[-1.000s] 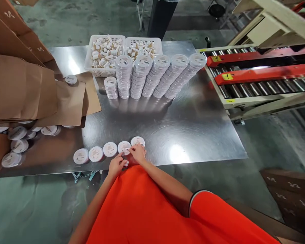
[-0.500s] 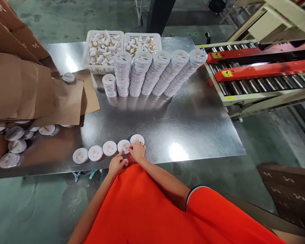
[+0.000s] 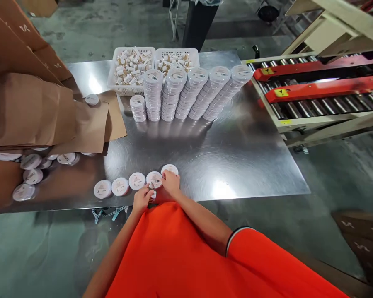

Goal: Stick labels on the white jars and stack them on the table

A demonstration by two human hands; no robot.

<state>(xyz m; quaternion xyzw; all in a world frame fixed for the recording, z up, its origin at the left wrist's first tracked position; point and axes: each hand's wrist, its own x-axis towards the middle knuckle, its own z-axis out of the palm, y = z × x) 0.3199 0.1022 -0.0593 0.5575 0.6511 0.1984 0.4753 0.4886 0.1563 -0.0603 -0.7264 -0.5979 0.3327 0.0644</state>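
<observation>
A row of round white-lidded tubs runs along the table's near edge. My left hand (image 3: 142, 198) is closed on a small strip of barcode labels (image 3: 153, 195), its fingertips at the lower edge of the fourth tub (image 3: 154, 179). A barcode label (image 3: 156, 181) lies on that lid. My right hand (image 3: 170, 182) has its fingers drawn together beside this label, partly covering the fifth tub (image 3: 170, 169). Whatever its fingertips hold, if anything, is hidden. To the left sit the third tub (image 3: 137, 181), the second tub (image 3: 120, 186) and the first tub (image 3: 102, 189).
Tall stacks of tubs (image 3: 177, 95) stand at the back of the metal table (image 3: 236, 161), before two white baskets (image 3: 112, 78) of small bottles. Cardboard (image 3: 90, 124) and loose tubs (image 3: 33, 176) are on the left. A roller conveyor (image 3: 317, 103) adjoins the right side.
My right hand has shifted slightly right from the fourth tub, and the barcode label on its lid shows more plainly. The whole view has moved a little.
</observation>
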